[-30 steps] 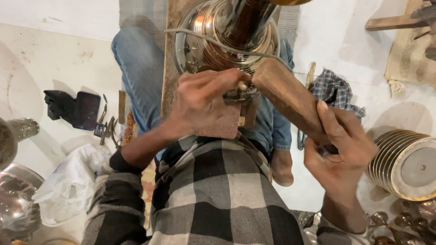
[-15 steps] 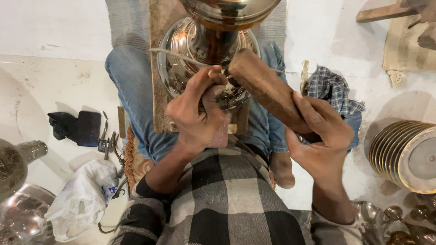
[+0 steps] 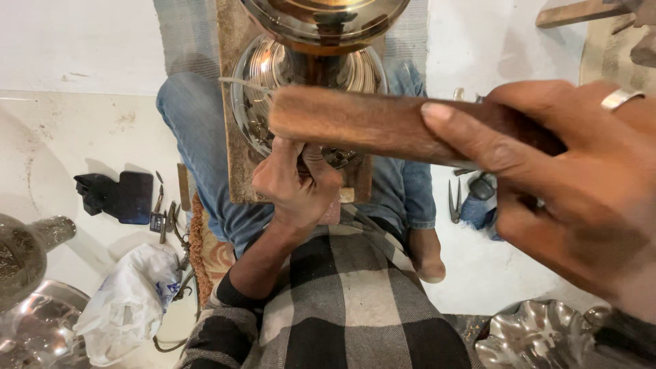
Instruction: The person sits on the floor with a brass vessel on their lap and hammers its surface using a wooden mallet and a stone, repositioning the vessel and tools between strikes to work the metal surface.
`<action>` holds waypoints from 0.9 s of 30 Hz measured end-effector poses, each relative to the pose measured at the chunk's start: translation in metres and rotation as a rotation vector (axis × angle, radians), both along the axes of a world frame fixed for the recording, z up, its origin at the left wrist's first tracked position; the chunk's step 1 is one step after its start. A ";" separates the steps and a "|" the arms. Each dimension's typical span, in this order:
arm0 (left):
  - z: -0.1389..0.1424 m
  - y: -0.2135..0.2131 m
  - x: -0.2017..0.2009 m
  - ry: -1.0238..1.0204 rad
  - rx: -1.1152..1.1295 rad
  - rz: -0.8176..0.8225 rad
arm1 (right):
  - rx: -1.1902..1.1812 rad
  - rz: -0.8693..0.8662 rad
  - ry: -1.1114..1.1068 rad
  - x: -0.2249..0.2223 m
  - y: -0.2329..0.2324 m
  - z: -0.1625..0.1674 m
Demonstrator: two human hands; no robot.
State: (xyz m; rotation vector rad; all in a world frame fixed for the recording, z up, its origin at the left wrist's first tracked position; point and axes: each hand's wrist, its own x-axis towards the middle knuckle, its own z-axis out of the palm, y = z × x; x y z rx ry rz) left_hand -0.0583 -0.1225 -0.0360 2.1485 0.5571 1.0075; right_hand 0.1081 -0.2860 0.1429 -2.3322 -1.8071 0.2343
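Note:
A shiny metal vessel [image 3: 311, 65] with a ribbed round body rests on a wooden board [image 3: 236, 137] across my lap. My left hand [image 3: 294, 181] is closed around a small tool pressed against the vessel's lower rim; the tool itself is mostly hidden by my fingers. My right hand [image 3: 574, 178], wearing a ring, grips a brown wooden mallet [image 3: 369, 123] raised close to the camera, its blunt end over the vessel and just above my left hand.
On the pale floor at left lie a black block [image 3: 116, 195], small hand tools [image 3: 164, 212], a white plastic bag [image 3: 130, 304] and metal vessels [image 3: 27, 253]. A fluted metal dish [image 3: 533, 338] sits lower right. Pliers [image 3: 454, 201] lie by my knee.
My right hand has lifted the wooden mallet up toward the camera, so it now looks much larger. My left hand stays at the vessel's rim.

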 end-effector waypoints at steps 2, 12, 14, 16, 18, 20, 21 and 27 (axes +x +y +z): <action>0.004 0.000 0.001 -0.026 -0.029 -0.001 | 0.045 -0.081 0.104 0.002 -0.012 -0.004; 0.030 0.021 0.009 0.123 -0.009 -0.224 | 0.182 -0.273 0.155 -0.009 -0.043 -0.041; 0.034 0.027 0.009 0.099 0.025 -0.332 | 0.325 -0.350 0.225 -0.014 -0.051 -0.050; 0.035 0.034 0.010 0.247 0.054 -0.366 | 0.343 -0.387 0.290 -0.018 -0.057 -0.060; 0.032 0.041 0.015 0.299 0.087 -0.452 | 0.277 -0.398 0.308 -0.022 -0.061 -0.071; 0.028 0.046 0.022 0.273 0.112 -0.554 | 0.578 -0.481 0.590 -0.025 -0.060 -0.090; 0.026 0.048 0.025 0.299 0.150 -0.580 | 0.717 -0.517 0.741 -0.027 -0.059 -0.101; 0.033 0.058 0.033 0.345 0.214 -0.755 | 0.824 -0.377 0.802 -0.043 -0.071 -0.153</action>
